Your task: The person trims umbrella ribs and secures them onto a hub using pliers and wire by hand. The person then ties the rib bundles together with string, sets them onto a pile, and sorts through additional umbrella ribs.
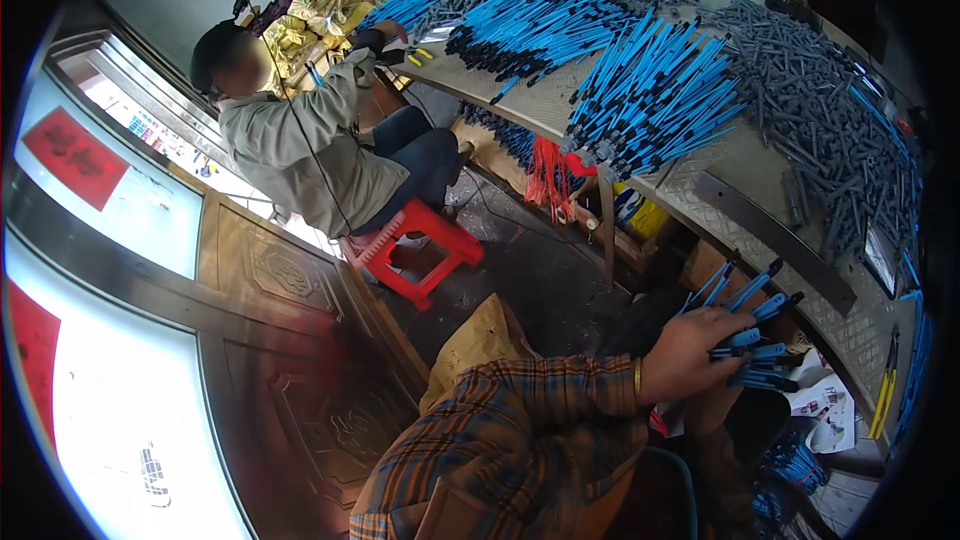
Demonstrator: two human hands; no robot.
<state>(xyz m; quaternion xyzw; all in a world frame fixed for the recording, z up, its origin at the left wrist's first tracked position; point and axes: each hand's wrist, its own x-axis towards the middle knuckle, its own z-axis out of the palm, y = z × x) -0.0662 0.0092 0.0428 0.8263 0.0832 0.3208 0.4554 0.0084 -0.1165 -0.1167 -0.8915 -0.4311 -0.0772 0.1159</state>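
Observation:
My left hand (692, 348) is closed over a loose bundle of slim blue sticks with black ends (768, 351), beside the near edge of the table. The sticks fan out past my fingers on both sides. Just below the bundle, in shadow, is my right hand (708, 410); its fingers are hidden behind the left hand and the sticks. Above my hands a big heap of the same blue sticks (655, 90) lies on the table (700, 180). More of these sticks (795, 465) are gathered low down, under the bundle.
Grey plastic pieces (820, 110) are piled along the table's far right. A dark flat bar (775, 240) lies near its edge. Yellow sticks (884, 402) rest at the right. Another person (300, 140) sits on a red stool (425, 255) at the left, beside wooden doors (300, 380).

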